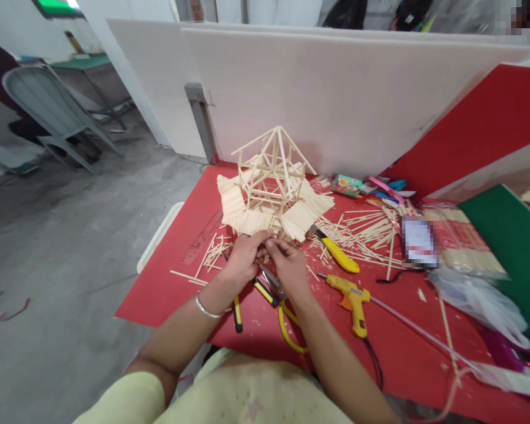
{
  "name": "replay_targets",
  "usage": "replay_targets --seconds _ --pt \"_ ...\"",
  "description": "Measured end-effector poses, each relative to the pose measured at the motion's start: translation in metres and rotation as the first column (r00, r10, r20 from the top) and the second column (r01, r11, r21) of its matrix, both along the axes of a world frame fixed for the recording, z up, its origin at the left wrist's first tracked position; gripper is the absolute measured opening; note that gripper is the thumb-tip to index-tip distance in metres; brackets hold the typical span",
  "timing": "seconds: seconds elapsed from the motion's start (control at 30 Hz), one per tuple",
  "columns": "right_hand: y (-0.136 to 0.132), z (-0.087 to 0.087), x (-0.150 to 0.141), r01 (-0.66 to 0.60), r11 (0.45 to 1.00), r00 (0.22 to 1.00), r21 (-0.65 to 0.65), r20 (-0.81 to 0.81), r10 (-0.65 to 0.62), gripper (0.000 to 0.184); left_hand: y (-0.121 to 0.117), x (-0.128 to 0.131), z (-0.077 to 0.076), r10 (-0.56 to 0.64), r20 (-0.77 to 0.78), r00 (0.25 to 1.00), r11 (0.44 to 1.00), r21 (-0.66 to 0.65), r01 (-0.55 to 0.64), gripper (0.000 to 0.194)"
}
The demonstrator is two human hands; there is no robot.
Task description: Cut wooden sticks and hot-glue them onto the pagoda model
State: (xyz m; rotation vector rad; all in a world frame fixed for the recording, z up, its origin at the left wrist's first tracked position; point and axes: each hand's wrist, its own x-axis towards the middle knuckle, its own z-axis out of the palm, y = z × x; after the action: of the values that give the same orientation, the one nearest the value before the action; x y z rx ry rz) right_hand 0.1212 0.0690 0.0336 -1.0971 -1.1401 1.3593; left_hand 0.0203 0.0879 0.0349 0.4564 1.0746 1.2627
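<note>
My left hand [246, 257] and my right hand [288, 266] meet at the near edge of a small house-like frame [274, 171] built of thin wooden sticks. Both hands have their fingers pinched together, and whatever is between them is too small or hidden to make out. Panels of sticks laid side by side [254, 222] spread around the frame's foot. Partly under my right hand lie scissors with yellow handles [287, 330]. A yellow-and-black cutter [265, 291] rests beside them, and another cutter [237, 315] lies below my left hand.
Loose sticks [371, 229] cover the red tabletop [159, 282] to the right. A yellow glue gun [351, 300] and a yellow-handled knife [340, 253] lie right of my hands. A clear ruler [201, 238] is at left. White boards [327, 94] stand behind; a plastic bag [481, 303] sits at right.
</note>
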Motion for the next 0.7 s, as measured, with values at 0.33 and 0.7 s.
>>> replay_targets --seconds 0.33,0.7 --pt "0.0014 -0.0024 0.0019 -0.003 0.999 1.000 0.040 0.024 0.002 0.023 0.0013 -0.0009 -0.0043 -0.008 0.053 0.999 1.000 -0.008 0.008 0.026" --pt "0.0035 -0.0068 0.0040 -0.014 0.998 0.999 0.054 0.049 0.011 0.023 0.0015 -0.0024 -0.0005 -0.059 0.087 0.994 0.998 -0.007 0.060 0.029"
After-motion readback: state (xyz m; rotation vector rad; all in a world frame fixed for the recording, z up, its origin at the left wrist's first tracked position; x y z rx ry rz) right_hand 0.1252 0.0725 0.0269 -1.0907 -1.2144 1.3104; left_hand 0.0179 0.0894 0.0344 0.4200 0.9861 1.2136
